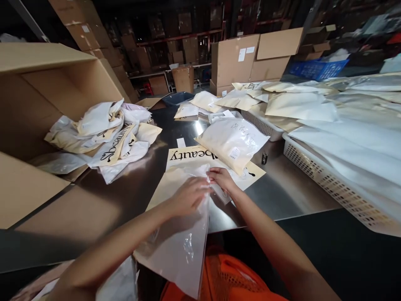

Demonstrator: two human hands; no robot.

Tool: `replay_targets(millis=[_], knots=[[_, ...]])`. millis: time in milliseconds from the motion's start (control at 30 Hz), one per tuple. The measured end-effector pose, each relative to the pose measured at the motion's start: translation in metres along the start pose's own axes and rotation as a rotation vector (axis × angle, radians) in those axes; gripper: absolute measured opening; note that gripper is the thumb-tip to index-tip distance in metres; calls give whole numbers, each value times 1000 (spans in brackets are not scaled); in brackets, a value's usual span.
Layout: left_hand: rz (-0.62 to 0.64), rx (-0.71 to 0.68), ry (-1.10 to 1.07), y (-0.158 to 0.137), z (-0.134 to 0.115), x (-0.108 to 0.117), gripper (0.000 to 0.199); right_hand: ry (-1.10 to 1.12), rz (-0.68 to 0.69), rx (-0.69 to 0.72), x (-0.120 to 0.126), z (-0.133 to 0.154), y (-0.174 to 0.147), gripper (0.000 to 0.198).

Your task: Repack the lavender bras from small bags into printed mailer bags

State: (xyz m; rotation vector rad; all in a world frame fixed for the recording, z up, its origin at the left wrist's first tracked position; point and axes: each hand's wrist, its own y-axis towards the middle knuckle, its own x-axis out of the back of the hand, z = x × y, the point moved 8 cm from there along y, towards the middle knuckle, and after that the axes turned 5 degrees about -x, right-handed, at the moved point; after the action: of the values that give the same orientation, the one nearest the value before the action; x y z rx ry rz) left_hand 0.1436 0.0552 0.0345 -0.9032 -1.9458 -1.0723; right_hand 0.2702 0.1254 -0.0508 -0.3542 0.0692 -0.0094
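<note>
At the centre of the frame, the right hand (pixel 222 177) pinches the edge of a clear plastic bag (pixel 180 246), which reaches past the metal table (pixel 266 194) toward the bottom; the left hand (pixel 189 195) lies across it, fingers bent, though I can't tell whether they grip; just above, a plump white packet (pixel 233 138) covers part of the lettering on a cream sheet (pixel 188 156); packets (pixel 108 140) crowd an open carton (pixel 34 98) at left; a loaded basket (pixel 326 180) fills the right.

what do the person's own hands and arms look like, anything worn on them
The left hand and right hand are ungloved; both forearms are sleeveless, without watch or bracelet. An orange garment with mesh shows below.
</note>
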Motion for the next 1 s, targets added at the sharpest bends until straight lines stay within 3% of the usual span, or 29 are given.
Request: replay_targets(millis=[100,267,367,500,567,667,767,867,1000], knots=[[-227,364,-157,21,63,22,32,-3,59,31,-9,10,-2,23],[-154,502,-295,58,104,8,14,-119,95,72,-6,29,-2,39],[-140,537,-369,65,114,4,18,-194,95,118,-4,36,2,49],[-165,575,-479,60,122,12,24,-255,157,105,-9,25,-3,53],[-118,575,-540,59,121,14,26,-263,99,129,-5,23,-7,56],[-15,552,-584,62,113,12,27,-356,-35,299,4,41,-11,61],[17,522,-545,67,107,14,24,-433,-52,419,3,60,-14,64],[-63,527,-429,70,111,28,21,-426,44,381,-11,51,-25,59],[-278,629,-168,67,131,64,18,-642,399,225,-53,-20,-90,44]])
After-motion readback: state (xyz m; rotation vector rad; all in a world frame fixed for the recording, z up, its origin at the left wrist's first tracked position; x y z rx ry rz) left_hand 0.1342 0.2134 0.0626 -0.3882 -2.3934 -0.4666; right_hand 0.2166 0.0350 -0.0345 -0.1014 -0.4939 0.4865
